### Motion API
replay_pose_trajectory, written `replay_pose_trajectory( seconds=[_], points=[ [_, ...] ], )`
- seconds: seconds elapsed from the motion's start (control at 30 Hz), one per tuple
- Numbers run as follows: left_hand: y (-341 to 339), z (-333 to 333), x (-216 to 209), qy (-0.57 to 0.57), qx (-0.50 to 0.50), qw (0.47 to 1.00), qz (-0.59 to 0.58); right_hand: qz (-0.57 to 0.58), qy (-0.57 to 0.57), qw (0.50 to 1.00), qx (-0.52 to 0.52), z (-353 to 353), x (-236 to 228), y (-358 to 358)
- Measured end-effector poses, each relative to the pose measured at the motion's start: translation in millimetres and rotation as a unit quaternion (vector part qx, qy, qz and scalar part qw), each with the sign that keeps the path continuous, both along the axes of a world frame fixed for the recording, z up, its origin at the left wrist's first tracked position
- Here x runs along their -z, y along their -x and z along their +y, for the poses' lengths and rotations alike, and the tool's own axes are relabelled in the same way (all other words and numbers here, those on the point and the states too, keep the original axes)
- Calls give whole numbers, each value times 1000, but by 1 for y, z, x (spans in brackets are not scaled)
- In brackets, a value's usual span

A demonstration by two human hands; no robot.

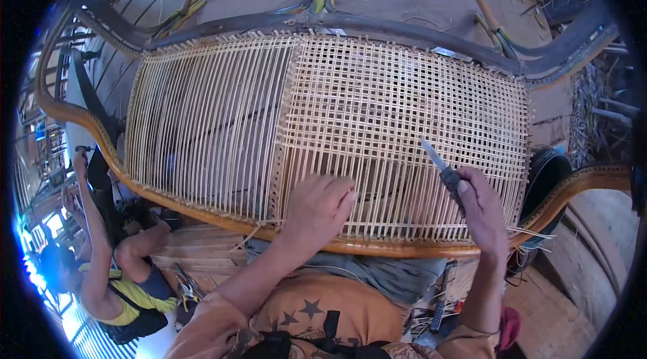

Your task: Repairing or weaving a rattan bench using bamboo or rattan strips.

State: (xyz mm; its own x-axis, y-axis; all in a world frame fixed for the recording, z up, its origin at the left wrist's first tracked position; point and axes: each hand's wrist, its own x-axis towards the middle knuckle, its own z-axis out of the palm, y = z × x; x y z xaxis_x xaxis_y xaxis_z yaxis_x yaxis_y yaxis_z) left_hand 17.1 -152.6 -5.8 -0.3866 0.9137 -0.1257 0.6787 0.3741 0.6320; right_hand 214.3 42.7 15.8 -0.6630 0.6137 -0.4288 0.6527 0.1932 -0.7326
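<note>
Writing: dark stars and lettering printed on the person's brown shirt (330, 308); print too small to read surely. Left hand (318, 205): fingers curled inward, knuckles up, over the lower strands just right of the panel's dividing strip. Cannot tell whether they pinch a strand. Right hand (482, 212): fingers closed round the dark handle of a knife (450, 180), pale blade pointing up and left over the weave; contact unclear. Woven panel (404, 89) lies in front of the person, set in a curved frame (202, 211). Left section: lengthwise strands. Right section: crossed grid above, lengthwise strands below.
</note>
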Motion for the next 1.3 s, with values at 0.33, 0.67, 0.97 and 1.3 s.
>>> replay_pose_trajectory(
  seconds=[0.33,0.67,0.97,1.3],
  points=[
    [-55,61,35,-22,22,990,135,10,147,981,123,-18,33,-13],
    [-69,76,54,2,-15,992,123,5,186,968,166,-29,28,-7],
    [-69,84,52,33,-75,995,62,-46,94,990,97,-44,28,4],
    [-70,104,52,-4,-10,995,98,29,160,968,193,-17,37,-29]
  ],
)
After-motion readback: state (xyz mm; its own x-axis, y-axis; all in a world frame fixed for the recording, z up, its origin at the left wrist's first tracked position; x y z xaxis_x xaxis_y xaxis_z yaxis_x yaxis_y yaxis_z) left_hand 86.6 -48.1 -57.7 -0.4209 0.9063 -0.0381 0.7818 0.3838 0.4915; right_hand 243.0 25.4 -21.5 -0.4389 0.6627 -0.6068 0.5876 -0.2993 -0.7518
